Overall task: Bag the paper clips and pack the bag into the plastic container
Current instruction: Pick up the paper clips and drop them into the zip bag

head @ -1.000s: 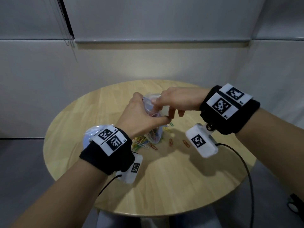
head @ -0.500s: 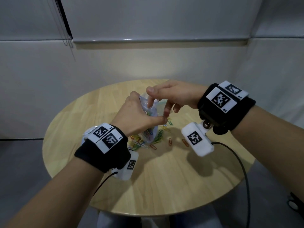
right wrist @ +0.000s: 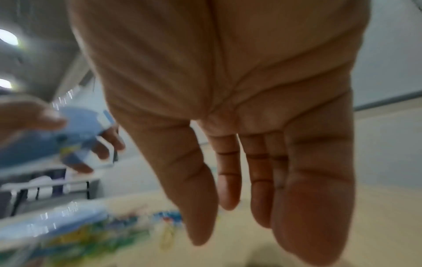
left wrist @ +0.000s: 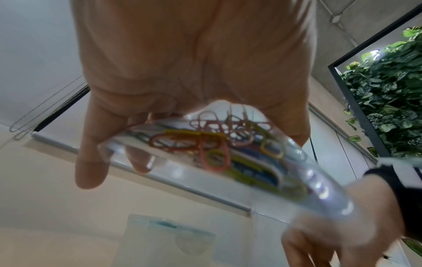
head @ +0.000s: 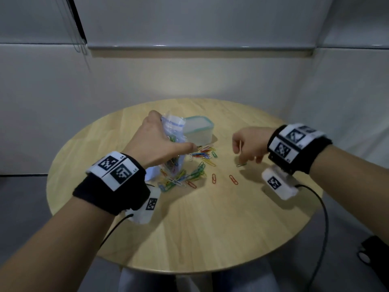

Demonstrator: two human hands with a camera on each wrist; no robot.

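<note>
1. The round wooden table [head: 210, 228] carries everything. I judge I am midway through bagging: a good many paper clips [head: 202, 154] lie loose in a scatter at its middle, so I should work from the outlying strays inward.
2. The plastic container [head: 199, 131] stands at the far side, just behind the scatter, with its lid on. I leave it alone until the bag is full and sealed.
3. My left hand [head: 155, 144] grips the clear zip bag [head: 172, 131] upright, fingers curled round its side. Some clips are already inside, as the left wrist view shows. I should keep its mouth up and facing my other hand, so nothing spills out.
4. My right hand [head: 250, 146] hovers low over a green clip [head: 241, 165] lying apart from the main scatter. The fingers hang loose and lightly bent, holding nothing, as the right wrist view shows.
5. That clip is thin and flat on the wood. I judge a fingertip pinch, or sliding it first, would lift it best.
</note>
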